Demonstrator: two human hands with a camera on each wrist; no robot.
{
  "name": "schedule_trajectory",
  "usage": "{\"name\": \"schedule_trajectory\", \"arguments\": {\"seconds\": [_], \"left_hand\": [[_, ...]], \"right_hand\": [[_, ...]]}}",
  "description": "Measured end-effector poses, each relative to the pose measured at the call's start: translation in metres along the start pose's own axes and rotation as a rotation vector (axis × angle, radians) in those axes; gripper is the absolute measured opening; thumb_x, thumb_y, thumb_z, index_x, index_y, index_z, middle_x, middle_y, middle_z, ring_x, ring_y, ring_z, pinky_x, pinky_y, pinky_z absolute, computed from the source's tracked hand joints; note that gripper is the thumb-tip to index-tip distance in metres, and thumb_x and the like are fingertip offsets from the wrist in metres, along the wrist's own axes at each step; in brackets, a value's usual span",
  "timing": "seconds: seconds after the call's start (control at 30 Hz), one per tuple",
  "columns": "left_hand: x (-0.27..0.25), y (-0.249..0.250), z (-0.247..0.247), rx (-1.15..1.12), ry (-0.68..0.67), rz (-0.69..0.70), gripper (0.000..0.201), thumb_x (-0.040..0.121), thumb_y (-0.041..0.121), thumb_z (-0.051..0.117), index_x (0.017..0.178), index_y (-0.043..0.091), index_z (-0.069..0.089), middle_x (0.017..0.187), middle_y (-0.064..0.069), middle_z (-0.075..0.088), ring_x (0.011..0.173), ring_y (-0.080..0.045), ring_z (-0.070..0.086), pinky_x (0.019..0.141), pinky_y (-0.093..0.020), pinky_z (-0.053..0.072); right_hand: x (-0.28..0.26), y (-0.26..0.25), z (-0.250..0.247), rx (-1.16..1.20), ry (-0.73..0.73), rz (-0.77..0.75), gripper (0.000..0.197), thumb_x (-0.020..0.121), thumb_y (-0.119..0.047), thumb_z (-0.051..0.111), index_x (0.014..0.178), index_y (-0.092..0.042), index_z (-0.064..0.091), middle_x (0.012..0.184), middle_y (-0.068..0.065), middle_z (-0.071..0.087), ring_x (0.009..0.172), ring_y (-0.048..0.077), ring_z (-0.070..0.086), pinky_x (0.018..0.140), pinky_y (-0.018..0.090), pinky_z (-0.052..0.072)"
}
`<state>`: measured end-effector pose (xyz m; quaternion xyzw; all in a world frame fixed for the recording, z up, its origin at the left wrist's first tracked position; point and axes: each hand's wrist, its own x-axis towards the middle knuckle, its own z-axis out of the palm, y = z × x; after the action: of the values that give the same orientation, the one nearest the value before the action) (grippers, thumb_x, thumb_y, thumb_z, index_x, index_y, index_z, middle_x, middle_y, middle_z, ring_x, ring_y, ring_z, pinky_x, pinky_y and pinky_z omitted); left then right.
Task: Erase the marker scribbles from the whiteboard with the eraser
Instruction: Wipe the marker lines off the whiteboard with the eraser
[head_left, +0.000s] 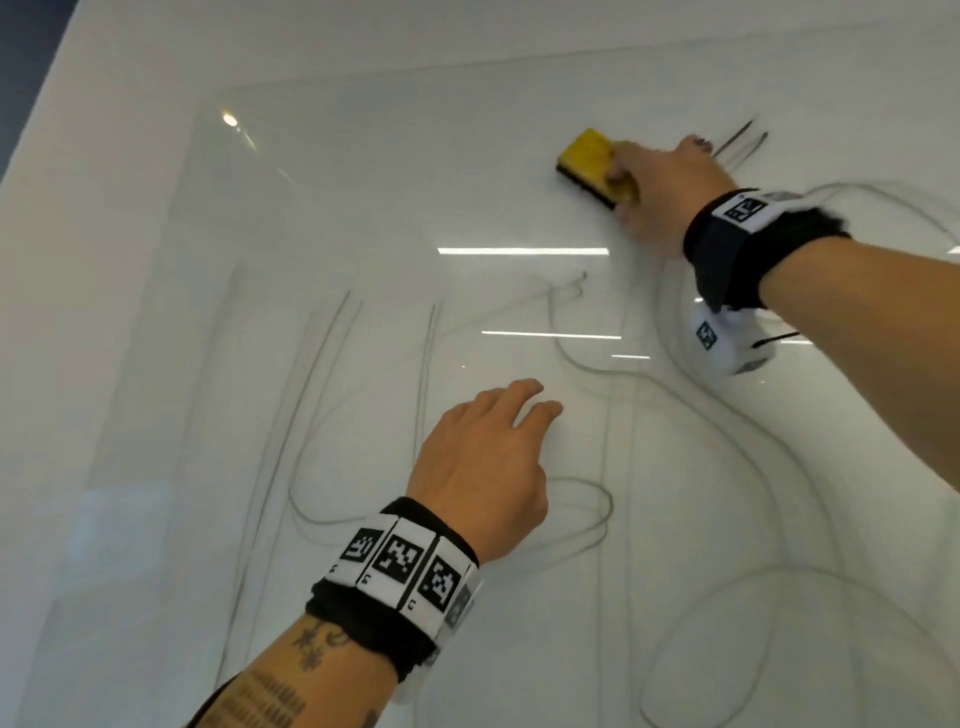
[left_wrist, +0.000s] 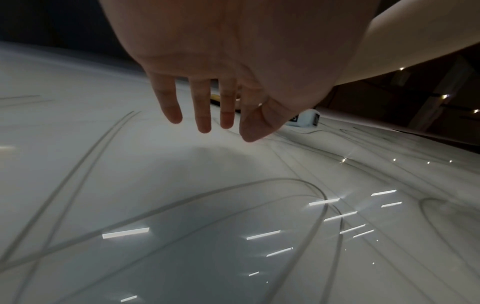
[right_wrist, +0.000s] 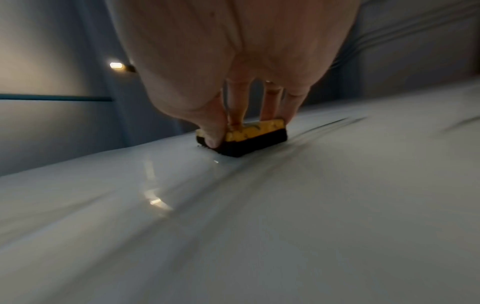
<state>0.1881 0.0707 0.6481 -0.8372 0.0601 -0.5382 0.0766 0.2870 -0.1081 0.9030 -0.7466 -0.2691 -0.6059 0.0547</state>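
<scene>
Eraser (head_left: 597, 167): near whiteboard's (head_left: 363, 208) far edge, dark felt flat on the surface, gripped by right hand (head_left: 660, 192) to rub off scribbles (head_left: 582, 364). Left hand (head_left: 483, 457): fingers relaxed, empty, seemingly hovering.

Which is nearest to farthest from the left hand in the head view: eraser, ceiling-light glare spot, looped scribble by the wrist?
From the left hand:
1. Looped scribble, just right of the hand, passing under it.
2. Eraser, up and right, gripped by the right hand.
3. Glare spot, top left of the whiteboard.
</scene>
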Motion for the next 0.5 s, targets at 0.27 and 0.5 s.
{"name": "schedule_trajectory", "arguments": {"seconds": [0.27,0.5], "left_hand": [[0.005,0.014,0.015,0.007,-0.026,-0.077,0.063,0.091,0.023,0.047,0.152,0.029,0.031,0.160,0.009,0.024,0.141,-0.016,0.033,0.108,-0.033,0.036],[0.017,0.037,0.015,0.032,0.016,-0.225,0.061,0.092,0.026,0.043,0.151,0.035,0.030,0.152,0.014,0.032,0.122,-0.013,0.046,0.094,-0.030,0.042]], "right_hand": [[-0.026,0.004,0.000,0.081,-0.016,0.016,0.066,0.097,-0.026,0.053,0.152,-0.037,0.019,0.127,0.040,0.049,0.111,0.055,0.054,0.098,0.045,0.049],[-0.034,0.041,0.004,-0.019,-0.057,-0.189,0.049,0.096,-0.028,0.049,0.142,-0.037,0.034,0.128,0.023,0.059,0.114,0.047,0.053,0.092,0.042,0.049]]}}
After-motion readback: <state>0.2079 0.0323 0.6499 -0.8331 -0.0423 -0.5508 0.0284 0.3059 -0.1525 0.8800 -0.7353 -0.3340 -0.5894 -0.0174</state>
